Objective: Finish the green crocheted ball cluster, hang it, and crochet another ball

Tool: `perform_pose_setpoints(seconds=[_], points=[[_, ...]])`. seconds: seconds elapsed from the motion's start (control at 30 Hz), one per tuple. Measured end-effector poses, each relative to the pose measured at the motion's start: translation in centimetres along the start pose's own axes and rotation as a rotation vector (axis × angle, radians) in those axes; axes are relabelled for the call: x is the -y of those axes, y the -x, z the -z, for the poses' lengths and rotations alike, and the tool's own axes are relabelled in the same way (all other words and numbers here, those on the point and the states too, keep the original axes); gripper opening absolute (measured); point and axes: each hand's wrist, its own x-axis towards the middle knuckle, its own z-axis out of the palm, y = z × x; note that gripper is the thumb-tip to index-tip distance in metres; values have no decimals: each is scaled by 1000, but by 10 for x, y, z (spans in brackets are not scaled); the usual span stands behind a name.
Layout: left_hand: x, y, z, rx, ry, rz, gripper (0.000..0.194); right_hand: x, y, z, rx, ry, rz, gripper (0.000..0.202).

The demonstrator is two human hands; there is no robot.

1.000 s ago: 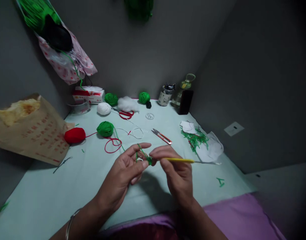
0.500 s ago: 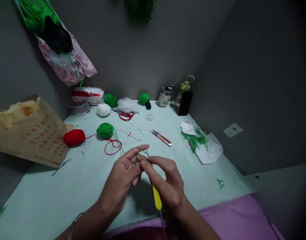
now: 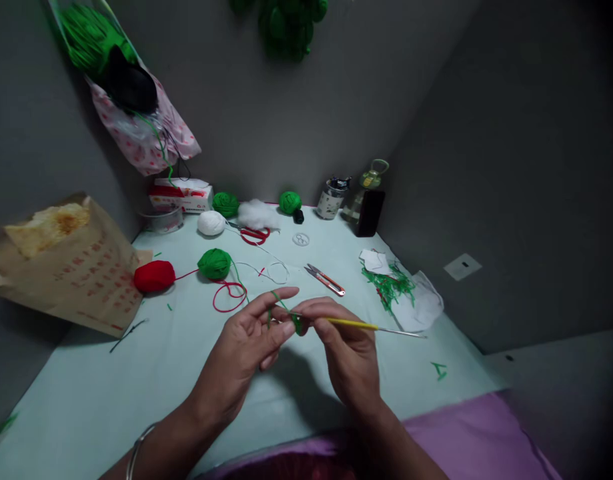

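Note:
My right hand [image 3: 349,347] is closed on a crochet hook [image 3: 353,323] with a yellow handle, which lies nearly level and points left. Pinched between the thumb and fingers of my left hand [image 3: 251,340] is a small piece of green crochet [image 3: 297,325], close by the hook's tip. Green yarn runs over my raised left index finger and around the other fingers. A strand leads back toward a green yarn ball [image 3: 215,264] on the table. Exactly how the hook sits in the stitches is too small to tell.
A red yarn ball [image 3: 155,276] lies beside a paper bag [image 3: 86,280] with flatbread. Thread snips [image 3: 325,280] and red-handled scissors [image 3: 255,236] lie beyond my hands. Green yarn scraps [image 3: 391,287] are on the right. A phone [image 3: 370,213] leans against a bottle at the back.
My right hand has turned the crochet hook from pointing steeply up to nearly level, its rear end swinging out to the right. The green crochet piece now shows between my hands.

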Motion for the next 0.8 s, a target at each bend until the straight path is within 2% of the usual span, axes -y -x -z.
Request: perform_pose_setpoints(seconds=[0.17,0.27,0.33,0.43,0.5,0.57,0.63,0.7,0.8], points=[[-8,-1,2,22,4,40,41,0,-5,2,-21,-112,-107,17],[-9,-3,5,10,-51,21,35,4,-7,7,11,-71,-84,20],[-9,-5,7,-16,-132,-6,34,7,-7,10,64,100,25,23],[-7,-10,9,-70,-212,-42,36,8,-7,13,167,515,319,25],[-5,-13,8,-78,-167,-40,40,7,-6,14,233,771,501,30],[-3,-17,7,-49,-50,24,44,5,-5,13,251,908,581,38],[-2,-21,5,-6,80,129,43,4,-5,13,186,849,521,40],[-2,-25,5,20,163,189,38,3,-7,14,57,616,347,33],[-3,-31,5,10,160,155,33,1,-14,13,-71,238,89,26]])
